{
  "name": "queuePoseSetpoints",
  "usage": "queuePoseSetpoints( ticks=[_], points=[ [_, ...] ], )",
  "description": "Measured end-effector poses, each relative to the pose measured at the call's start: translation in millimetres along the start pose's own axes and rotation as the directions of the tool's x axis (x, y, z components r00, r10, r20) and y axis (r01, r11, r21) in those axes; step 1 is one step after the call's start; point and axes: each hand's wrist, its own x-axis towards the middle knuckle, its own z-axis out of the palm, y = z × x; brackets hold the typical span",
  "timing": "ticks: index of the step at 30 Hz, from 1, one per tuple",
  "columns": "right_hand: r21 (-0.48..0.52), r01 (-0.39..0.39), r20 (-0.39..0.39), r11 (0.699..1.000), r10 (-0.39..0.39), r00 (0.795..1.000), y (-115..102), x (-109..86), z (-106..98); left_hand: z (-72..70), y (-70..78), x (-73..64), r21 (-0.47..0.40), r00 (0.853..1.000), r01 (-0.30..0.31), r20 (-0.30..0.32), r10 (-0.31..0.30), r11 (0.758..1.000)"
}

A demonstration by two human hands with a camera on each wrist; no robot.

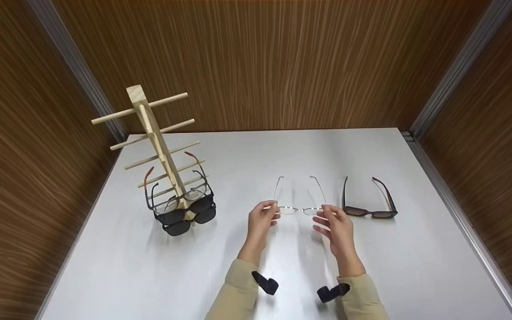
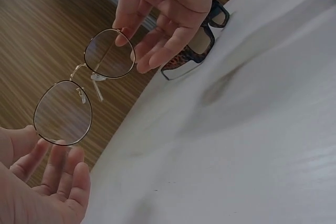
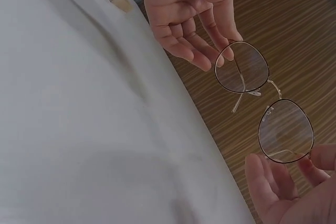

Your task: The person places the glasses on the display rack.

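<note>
hands [image 1: 260,221] [image 1: 340,227] pinch wire-rimmed glasses [image 2: 63,112] | mottling on sunglasses [image 2: 200,44]: left wrist view only

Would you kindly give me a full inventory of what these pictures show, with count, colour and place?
Table: 1, white, under everything
Thin-rimmed glasses: 1, dark and gold rims with clear lenses, held over the table
Sunglasses: 1, dark tortoiseshell, on the table's right side
Rack: 1, pale wood, on the table's left side
Dark-lensed pairs: 2, black, low on the rack
Clear-lensed pair: 1, dark-framed, just above those
Panels: 3, brown wood-grain, back, left and right
Metal strips: several, grey, along corners
Wrist devices: 2, black, at the cuffs
Sleeves: 2, beige, bottom centre
Left grip: 1, bare, pinching the thin-rimmed glasses' left end
Right grip: 1, bare, pinching their right end
</note>
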Motion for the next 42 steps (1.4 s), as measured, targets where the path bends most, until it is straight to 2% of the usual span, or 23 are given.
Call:
queuePoseSetpoints(
  ticks=[4, 11, 16, 23, 30, 37, 42],
  points=[
    [-0.025, 0.021, -0.001, 0.999, -0.021, 1.0, -4, -3.0, 3, -4.4, 5.3, -2.6, 0.028, 0.999, -0.041, 0.019, 0.04, 0.999],
    [-0.045, 0.042, 0.003, 0.998, -0.042, 0.999, -11, -9.5, 6, -12.4, 13.8, -9.7, 0.015, 0.997, -0.058, 0.054, 0.057, 0.998],
    [-0.023, 0.054, 0.025, 0.998, -0.053, 0.998, -14, -13.9, 9, -17.5, 20.6, -17.4, 0.023, 0.993, -0.095, 0.072, 0.093, 0.995],
    [-0.008, 0.061, 0.054, 0.998, -0.061, 0.997, -16, -19.6, 13, -26.3, 44.9, -42.8, 0.044, 0.984, -0.156, 0.095, 0.151, 0.987],
    [-0.041, 0.087, 0.07, 0.995, -0.084, 0.994, -8, -17.0, 14, -29.5, 45.7, -50.0, 0.079, 0.973, -0.227, 0.063, 0.223, 0.971],
    [-0.017, 0.065, 0.078, 0.998, -0.063, 0.995, -10, -26.0, 20, -35.0, 42.3, -56.1, 0.072, 0.965, -0.262, 0.038, 0.26, 0.962],
    [-0.024, 0.094, 0.108, 0.995, -0.091, 0.99, -10, -30.2, 23, -39.3, 44.2, -62.1, 0.044, 0.955, -0.297, 0.018, 0.297, 0.954]
  ],
)
